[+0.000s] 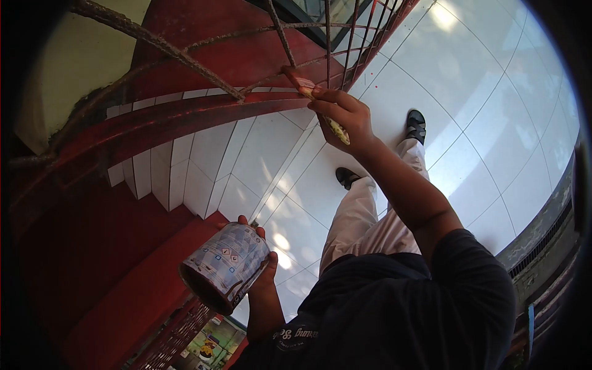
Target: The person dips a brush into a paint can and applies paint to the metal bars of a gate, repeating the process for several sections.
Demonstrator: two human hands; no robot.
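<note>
My right hand (343, 117) is closed around a paintbrush (338, 131) with a pale, paint-marked handle. The brush's reddish bristle end touches or lies very close to the rusty, dark red metal railing (271, 103), where bars meet the curved rail. My left hand (265, 271) grips a paint can (226, 262) from its side and base. This can has a printed blue-grey label with hazard symbols and is tilted, with its dark rim facing the lower left. Whatever is inside the can is hidden from me.
White tiled floor (468, 123) stretches to the right, with a few small red spots near the railing. Tiled steps (179, 160) descend at the left beside a red wall (117, 246). My feet in black sandals (416, 126) stand on the tiles. A slatted bench-like structure (549, 302) is at lower right.
</note>
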